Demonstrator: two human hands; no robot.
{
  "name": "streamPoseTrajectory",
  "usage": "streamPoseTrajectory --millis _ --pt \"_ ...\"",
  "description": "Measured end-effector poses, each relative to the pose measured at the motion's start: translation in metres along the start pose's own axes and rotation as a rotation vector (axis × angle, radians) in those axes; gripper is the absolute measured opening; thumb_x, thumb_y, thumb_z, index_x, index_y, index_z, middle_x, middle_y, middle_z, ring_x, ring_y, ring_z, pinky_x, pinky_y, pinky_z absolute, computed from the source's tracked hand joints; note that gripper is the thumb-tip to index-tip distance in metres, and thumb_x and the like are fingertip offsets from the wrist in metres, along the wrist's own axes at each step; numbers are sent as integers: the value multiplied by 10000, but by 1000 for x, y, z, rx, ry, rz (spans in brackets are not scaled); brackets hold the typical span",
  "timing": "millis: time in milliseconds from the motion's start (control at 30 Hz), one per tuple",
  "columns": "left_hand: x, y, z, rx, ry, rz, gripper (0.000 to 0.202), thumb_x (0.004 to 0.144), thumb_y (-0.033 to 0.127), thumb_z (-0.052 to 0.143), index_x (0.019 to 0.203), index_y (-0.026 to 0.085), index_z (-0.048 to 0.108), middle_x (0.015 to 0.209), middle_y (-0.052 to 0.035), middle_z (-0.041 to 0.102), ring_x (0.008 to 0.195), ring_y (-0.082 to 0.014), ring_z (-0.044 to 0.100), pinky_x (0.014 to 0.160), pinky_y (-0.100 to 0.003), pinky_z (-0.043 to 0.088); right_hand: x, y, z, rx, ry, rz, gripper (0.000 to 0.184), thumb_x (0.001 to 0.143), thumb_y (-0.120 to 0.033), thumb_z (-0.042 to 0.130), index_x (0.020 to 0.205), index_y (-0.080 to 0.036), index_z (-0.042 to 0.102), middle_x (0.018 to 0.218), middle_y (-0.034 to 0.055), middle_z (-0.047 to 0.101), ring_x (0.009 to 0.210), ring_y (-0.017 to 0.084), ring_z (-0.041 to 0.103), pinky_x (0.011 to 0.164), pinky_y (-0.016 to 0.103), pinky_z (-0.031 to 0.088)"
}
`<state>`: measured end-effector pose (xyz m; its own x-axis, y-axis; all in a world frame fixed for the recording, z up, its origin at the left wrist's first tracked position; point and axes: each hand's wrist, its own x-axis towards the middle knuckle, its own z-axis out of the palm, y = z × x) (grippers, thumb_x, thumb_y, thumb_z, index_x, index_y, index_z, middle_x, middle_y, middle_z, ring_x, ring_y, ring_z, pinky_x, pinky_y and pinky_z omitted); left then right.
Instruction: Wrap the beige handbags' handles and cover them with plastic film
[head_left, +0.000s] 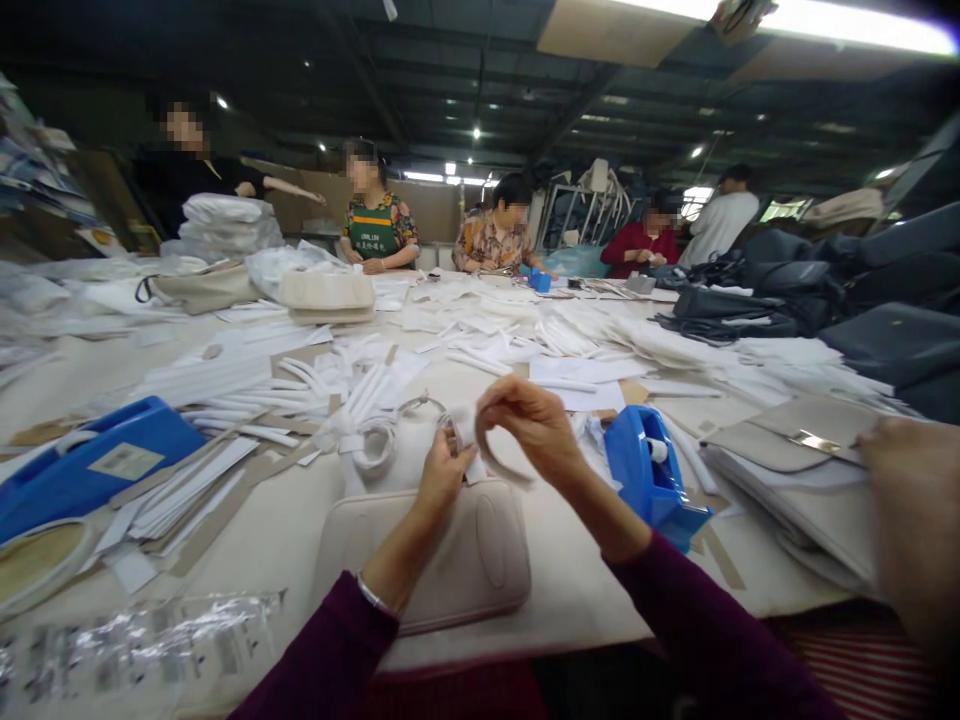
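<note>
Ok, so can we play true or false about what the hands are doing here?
1. The left hand and right hand both hold a white strip. True.
2. The bag below them is black. False: it is beige.
3. A blue tape holder sits to the right of the hands. True.
4. The person works alone. False: other people sit across from them.

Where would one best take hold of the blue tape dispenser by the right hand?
Probably its narrow body, from above: the blue tape dispenser stands upright and its flat sides look free, just right of the right hand, which with the left hand pinches a white strip.
</note>
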<state>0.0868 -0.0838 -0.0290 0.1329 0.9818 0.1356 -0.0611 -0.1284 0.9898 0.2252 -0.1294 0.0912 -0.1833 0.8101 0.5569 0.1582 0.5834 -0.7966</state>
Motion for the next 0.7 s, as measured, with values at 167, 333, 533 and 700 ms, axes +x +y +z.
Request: streamPoseTrajectory --millis 167,333,533,700 --pt "-5 5 2 -155 -87 -109 313 770 337 608 1012 174 496 812 -21 638 570 -190 670 548 -324 560 -75 -46 -74 -2 -803 619 223 817 -331 655 971 -197 743 778 57 707 658 175 659 613 251 519" --pt "-5 10 -1 -213 -121 -154 358 748 339 656 1021 166 504 829 -9 645 581 -185 693 564 -287 550 -102 27 -97 -478 -203 585 177 834 -230 559 855 -169 724 726 42 694 635 161 641 619 247 493" --pt "-5 12 -3 -232 -138 -178 379 724 368 690 991 157 522 842 -15 658 613 -196 707 594 -300 557 -46 123 -86 -860 -31 466 234 805 -54 508 869 -152 711 896 77 718 870 197 658 813 283 484" --pt "-5 12 -3 -233 -133 -175 387 712 369 701 983 159 522 837 -11 659 612 -208 712 584 -296 552 0 161 -70 -925 -246 404 461 725 77 485 1055 -163 699 1104 104 646 985 199 617 859 262 442"
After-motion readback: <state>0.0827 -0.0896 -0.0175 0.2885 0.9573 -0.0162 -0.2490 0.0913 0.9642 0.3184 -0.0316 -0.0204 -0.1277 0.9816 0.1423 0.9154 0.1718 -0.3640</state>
